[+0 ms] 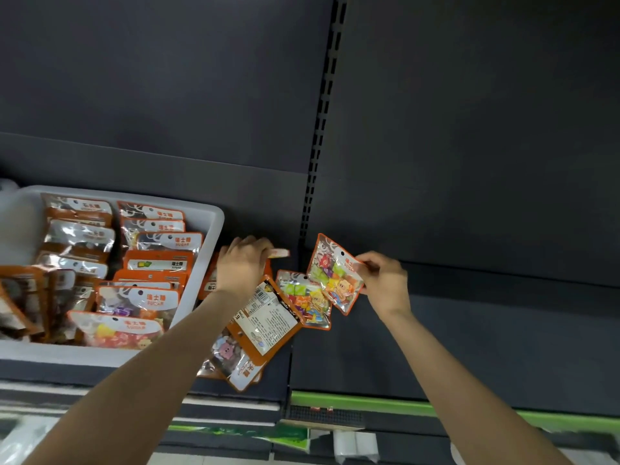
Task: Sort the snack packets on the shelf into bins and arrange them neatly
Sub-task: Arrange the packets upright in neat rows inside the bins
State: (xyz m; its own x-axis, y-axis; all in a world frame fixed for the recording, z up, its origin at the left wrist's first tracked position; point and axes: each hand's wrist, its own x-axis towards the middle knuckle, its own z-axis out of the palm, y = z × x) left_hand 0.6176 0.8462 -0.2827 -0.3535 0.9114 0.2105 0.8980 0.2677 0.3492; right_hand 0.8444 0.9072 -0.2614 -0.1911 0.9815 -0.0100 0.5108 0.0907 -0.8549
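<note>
- Where the dark shelf (469, 347) begins at the left, a white bin (208, 229) sits packed with orange-edged snack packets (157, 263), standing in rough rows.
- Just right of the bin, loose packets (268, 323) lie overlapping on the shelf, one showing its printed back.
- Left hand (243, 263) reaches palm-down over that pile, fingers curled round a packet's edge (280, 252).
- Right hand (382, 280) pinches a candy packet (333, 273) by its side, tilted, raised above the pile.
- Both forearms stretch forward from below.

Dark grey back panel (167, 78), slotted upright (322, 112) (black), green shelf-edge strip (369, 401); dim light.
</note>
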